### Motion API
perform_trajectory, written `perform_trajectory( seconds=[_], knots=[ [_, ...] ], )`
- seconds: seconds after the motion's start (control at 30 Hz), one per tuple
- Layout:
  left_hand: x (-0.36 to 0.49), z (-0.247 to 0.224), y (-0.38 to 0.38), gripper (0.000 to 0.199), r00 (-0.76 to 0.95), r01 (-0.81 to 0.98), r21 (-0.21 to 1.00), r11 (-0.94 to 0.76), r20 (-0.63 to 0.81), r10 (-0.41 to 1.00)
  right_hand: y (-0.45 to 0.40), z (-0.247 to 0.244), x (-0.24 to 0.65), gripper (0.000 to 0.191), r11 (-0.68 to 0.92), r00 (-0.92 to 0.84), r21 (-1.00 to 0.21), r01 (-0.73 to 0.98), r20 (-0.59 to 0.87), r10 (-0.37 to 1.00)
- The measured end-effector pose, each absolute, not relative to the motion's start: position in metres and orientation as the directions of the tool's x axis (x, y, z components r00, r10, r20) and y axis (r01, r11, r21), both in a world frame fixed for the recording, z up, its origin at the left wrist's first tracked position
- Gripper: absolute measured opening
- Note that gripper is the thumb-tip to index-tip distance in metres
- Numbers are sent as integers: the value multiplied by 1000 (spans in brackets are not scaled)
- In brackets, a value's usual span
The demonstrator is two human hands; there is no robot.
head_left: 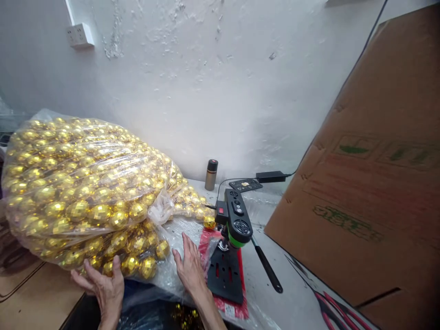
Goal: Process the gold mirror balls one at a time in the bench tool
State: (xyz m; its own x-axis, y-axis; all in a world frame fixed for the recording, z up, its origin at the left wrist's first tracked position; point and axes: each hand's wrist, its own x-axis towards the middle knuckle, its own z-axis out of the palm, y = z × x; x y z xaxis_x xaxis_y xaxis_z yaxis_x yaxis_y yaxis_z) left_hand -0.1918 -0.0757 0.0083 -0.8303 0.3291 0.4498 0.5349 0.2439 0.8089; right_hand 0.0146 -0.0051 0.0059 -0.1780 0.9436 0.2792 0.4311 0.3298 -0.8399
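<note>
A large transparent plastic bag (99, 178) full of shiny gold faceted balls fills the left of the table. Several gold balls (147, 266) sit at its lower front edge. At that edge is my left hand (101, 288), its fingers spread and its tips at the balls; whether they touch is hard to tell. My right hand (190, 266) is open over the plastic-covered table, palm toward the bag, holding nothing. Just right of it stands a small black bench device (237, 220) with a green ring, a slotted base and a black-gripped lever (268, 270).
A red plastic packet (244, 302) lies under the device's base. Behind are a dark-capped bottle (211, 175), a black patterned card (245, 184) and a power adapter (271, 177) with its cable. A large cardboard box (371, 183) leans at right, near red-handled tools (337, 311).
</note>
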Motion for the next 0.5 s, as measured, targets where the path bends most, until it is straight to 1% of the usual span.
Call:
perform_trajectory(
  seconds=[0.07,0.13,0.2,0.27,0.37,0.43,0.5],
  knots=[
    [-207,7,-72,118,-890,406,876,259,315,330,3,-1,1,50,330,-207,-844,422,264,942],
    [-219,8,-66,115,-915,316,917,244,226,333,-3,-6,-5,43,376,-256,-851,367,297,920],
    [-224,10,-57,109,-919,268,937,225,178,352,-18,-7,-7,41,438,-299,-848,299,352,887],
    [-224,12,-46,107,-909,258,942,216,160,386,-32,-4,-5,41,482,-319,-841,247,399,860],
    [-216,11,-29,107,-897,271,937,220,163,411,-43,2,-3,38,514,-302,-840,173,452,839],
    [-210,10,-18,105,-915,251,940,230,153,373,-46,3,-3,35,522,-295,-842,135,469,833],
    [-204,10,-8,102,-940,235,942,242,157,302,-49,-2,-4,35,529,-307,-839,127,474,825]
  ],
)
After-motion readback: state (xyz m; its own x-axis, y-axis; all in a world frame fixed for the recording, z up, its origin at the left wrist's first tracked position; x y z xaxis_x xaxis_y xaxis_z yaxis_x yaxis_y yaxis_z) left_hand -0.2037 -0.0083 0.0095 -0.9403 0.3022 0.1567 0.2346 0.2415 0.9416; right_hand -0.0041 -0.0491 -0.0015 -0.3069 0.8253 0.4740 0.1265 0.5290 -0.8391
